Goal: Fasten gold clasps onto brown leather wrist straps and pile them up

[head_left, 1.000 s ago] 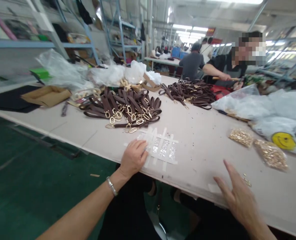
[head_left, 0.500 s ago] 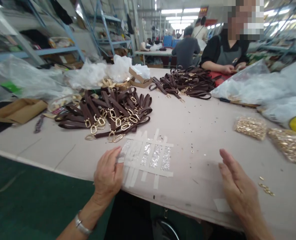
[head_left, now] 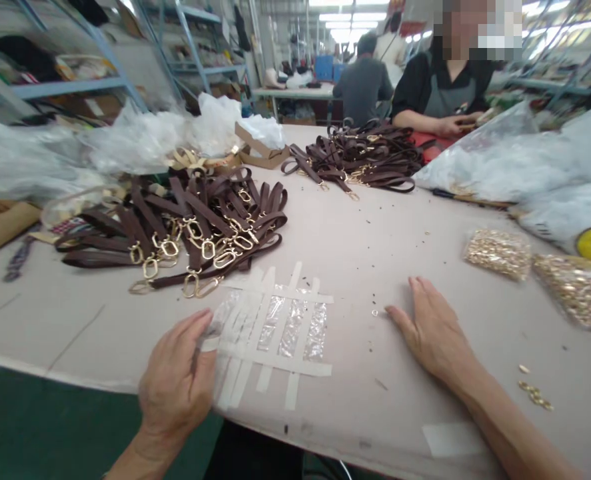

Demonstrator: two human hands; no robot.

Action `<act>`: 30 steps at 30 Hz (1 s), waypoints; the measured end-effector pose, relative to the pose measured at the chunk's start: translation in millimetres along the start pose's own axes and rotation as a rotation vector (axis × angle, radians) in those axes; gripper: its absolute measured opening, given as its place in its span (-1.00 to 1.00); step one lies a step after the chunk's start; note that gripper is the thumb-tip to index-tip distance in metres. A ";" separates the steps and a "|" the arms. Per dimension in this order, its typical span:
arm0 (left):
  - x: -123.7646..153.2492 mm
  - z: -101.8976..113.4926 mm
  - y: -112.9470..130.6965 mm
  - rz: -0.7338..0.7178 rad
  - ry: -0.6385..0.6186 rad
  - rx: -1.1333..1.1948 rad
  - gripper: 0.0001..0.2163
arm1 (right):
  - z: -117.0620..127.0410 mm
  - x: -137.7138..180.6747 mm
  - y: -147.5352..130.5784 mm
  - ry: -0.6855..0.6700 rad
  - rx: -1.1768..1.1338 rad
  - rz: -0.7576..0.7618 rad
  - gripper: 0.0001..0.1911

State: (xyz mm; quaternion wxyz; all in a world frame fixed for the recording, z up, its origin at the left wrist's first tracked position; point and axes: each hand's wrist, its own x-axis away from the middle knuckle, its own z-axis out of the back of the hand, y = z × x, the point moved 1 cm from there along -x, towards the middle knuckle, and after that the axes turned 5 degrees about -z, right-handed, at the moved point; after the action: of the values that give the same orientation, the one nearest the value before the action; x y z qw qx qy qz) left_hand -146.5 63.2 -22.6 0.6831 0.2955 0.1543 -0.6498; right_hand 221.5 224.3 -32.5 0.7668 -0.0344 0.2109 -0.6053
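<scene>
My left hand [head_left: 178, 377] rests at the left edge of a clear plastic patch [head_left: 289, 327] taped to the tabletop with pale strips. Its thumb and fingers are apart, and nothing shows between them. My right hand [head_left: 432, 333] is open over the table, palm turned down and inward, thumb stretched leftward. Just beyond that thumb tip lies a tiny metal ring [head_left: 374, 313]. Behind the left hand spreads a heap of dark brown straps [head_left: 185, 220] with gold-coloured oval clasps.
Another strap pile [head_left: 360, 157] lies farther back, before a person in a dark top [head_left: 415, 100]. To the right sit bags of small gold pieces [head_left: 498, 253], several loose gold links [head_left: 535, 395] and white plastic bags [head_left: 480, 167]. A cardboard box [head_left: 0, 223] stands left.
My right hand has moved forward and left across the table, its thumb now beside the tiny ring. The left hand stays at the patch's edge. The view has shifted, sliding the near strap heap leftward.
</scene>
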 end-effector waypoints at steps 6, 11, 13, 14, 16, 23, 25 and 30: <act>4.6 6.3 3.6 0.079 0.071 0.154 -0.59 | 17.7 20.8 -102.8 -0.360 -0.377 0.324 -0.26; 9.5 16.3 3.9 0.248 0.082 0.334 -0.58 | 9.9 -18.7 -98.8 -0.134 -0.367 0.134 -0.20; 9.5 18.0 5.1 0.309 0.111 0.415 -0.59 | -11.3 -37.7 -90.0 -0.131 -0.167 0.059 -0.13; 9.0 18.8 5.8 0.347 0.129 0.462 -0.59 | -20.6 -41.5 -92.4 -0.150 -0.088 0.056 -0.12; 7.8 21.5 5.6 0.441 0.165 0.563 -0.61 | -30.7 -35.9 -112.0 -0.199 -0.014 0.088 -0.14; 9.6 63.4 -31.9 0.517 0.394 0.555 -0.66 | -7.7 0.3 -174.0 -0.309 -0.384 0.582 -0.29; 13.6 77.3 -49.0 0.523 0.456 0.515 -0.68 | -14.3 -3.7 -169.6 -0.166 -0.280 0.376 -0.19; 26.4 94.1 -73.2 0.607 0.542 0.478 -0.70 | -23.6 32.5 -203.0 -0.373 -0.224 0.452 -0.18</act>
State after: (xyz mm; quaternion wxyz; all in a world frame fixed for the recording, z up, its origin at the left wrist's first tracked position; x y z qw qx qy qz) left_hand -231.6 -13.3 20.1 0.6903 0.6350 0.0797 -0.3374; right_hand 33.1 144.7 -0.6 0.8989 -0.1814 0.1341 -0.3755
